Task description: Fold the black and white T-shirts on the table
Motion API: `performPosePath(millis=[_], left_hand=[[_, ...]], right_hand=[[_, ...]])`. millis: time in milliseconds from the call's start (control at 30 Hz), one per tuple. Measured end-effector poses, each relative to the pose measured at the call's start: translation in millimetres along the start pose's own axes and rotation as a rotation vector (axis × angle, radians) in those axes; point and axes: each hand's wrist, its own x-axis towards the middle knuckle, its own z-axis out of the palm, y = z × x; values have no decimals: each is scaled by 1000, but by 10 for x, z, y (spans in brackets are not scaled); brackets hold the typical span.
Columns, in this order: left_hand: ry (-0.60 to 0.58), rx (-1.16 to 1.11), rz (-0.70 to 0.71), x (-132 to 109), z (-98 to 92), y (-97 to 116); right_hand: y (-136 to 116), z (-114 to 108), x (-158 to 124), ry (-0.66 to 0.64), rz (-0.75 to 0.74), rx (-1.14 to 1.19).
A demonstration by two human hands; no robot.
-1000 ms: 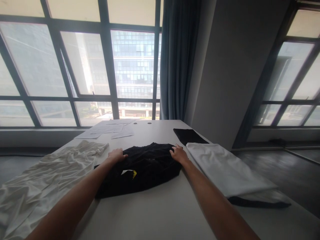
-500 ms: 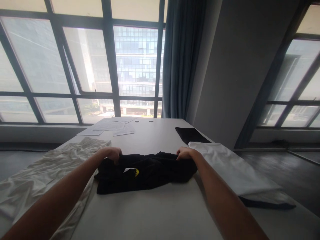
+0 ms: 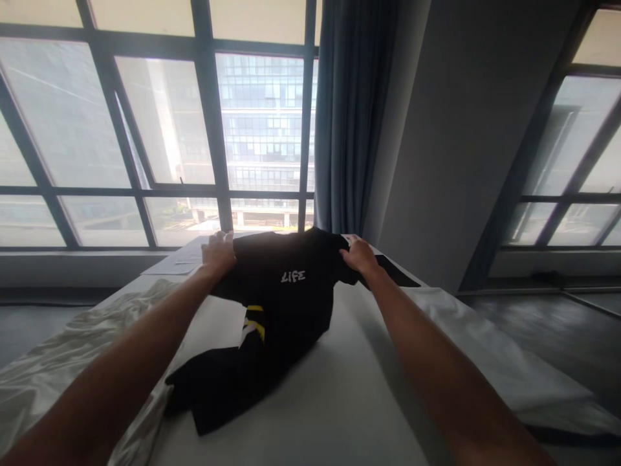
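Note:
A black T-shirt [image 3: 295,304] with small white lettering and a yellow and white print hangs spread between my two hands above the white table [image 3: 359,401]. My left hand [image 3: 219,252] grips its upper left part near the sleeve. On the other side, my right hand [image 3: 358,254] is closed on the cloth by the right sleeve. The lower part of the shirt trails toward the near left, folded and twisted over the tabletop.
Crumpled whitish cloth [image 3: 121,330] lies along the table's left side, white cloth [image 3: 475,343] along the right. Paper sheets [image 3: 177,260] are at the far left, a dark folded item [image 3: 400,272] at the far right. Windows and a curtain [image 3: 344,123] stand beyond.
Both hands have lifted and moved away from me with the black shirt. It has opened from a bunched strip into a hanging shape, so the white lettering now shows.

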Motion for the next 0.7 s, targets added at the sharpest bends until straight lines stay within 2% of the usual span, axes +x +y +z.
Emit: performPosePath(millis=[33, 67, 200, 267, 333, 433, 500, 700], left_hand=[[53, 19, -6, -23, 100, 74], [30, 24, 11, -68, 206, 146], [-341, -43, 154, -386, 584, 391], [-472, -68, 214, -564, 706, 469], [-583, -74, 271, -704, 782, 498], [-726, -84, 304, -813, 844, 440], [-741, -87, 282, -834, 872, 350], [-650, -77, 181, -866, 903, 43]], right_hand=[[-67, 117, -11, 19, -11, -59], [-126, 241, -53, -6, -27, -126], [-279, 728, -419, -298, -163, -223], [-305, 921, -625, -436, -202, -199], [-291, 1055, -784, -540, -224, -160], [-182, 1142, -891, -637, -245, -131], [-55, 1139, -877, -653, -244, -138], [382, 983, -706, -611, -166, -225]])
